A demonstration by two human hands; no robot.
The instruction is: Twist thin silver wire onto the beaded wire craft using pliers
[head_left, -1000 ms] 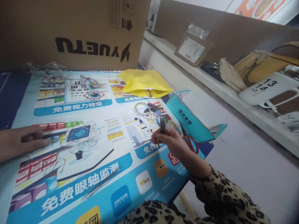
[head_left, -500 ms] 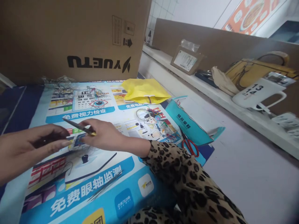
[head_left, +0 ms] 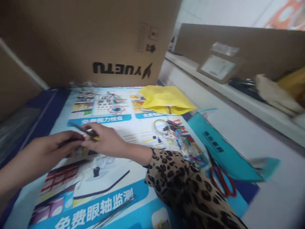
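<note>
My right hand (head_left: 108,140) is closed on a slim, dark, pointed tool (head_left: 82,128) with a brass-coloured part near the fingers. Its point sticks out to the left, above my left hand. My left hand (head_left: 56,144) has thumb and fingers brought together, and their tips meet those of my right hand. Whatever lies between the fingertips is too small and blurred to make out. Beneath both hands is a printed poster sheet (head_left: 135,152) covering the table. Thin clear strands (head_left: 105,161) lie below my right hand, and a bundle of dark strands (head_left: 116,211) rests nearer to me.
A yellow pouch (head_left: 166,97) lies at the back, before a large cardboard box (head_left: 114,38). To the right are a round ring (head_left: 162,126), coloured threads (head_left: 187,148), red-handled scissors (head_left: 221,181) and a teal carton piece (head_left: 221,149). A ledge (head_left: 214,86) holds a small parcel (head_left: 218,66).
My left hand has moved right and its fingers have closed against my right hand's fingertips. The right hand still holds the tool. The view has swung left, and it is blurred.
</note>
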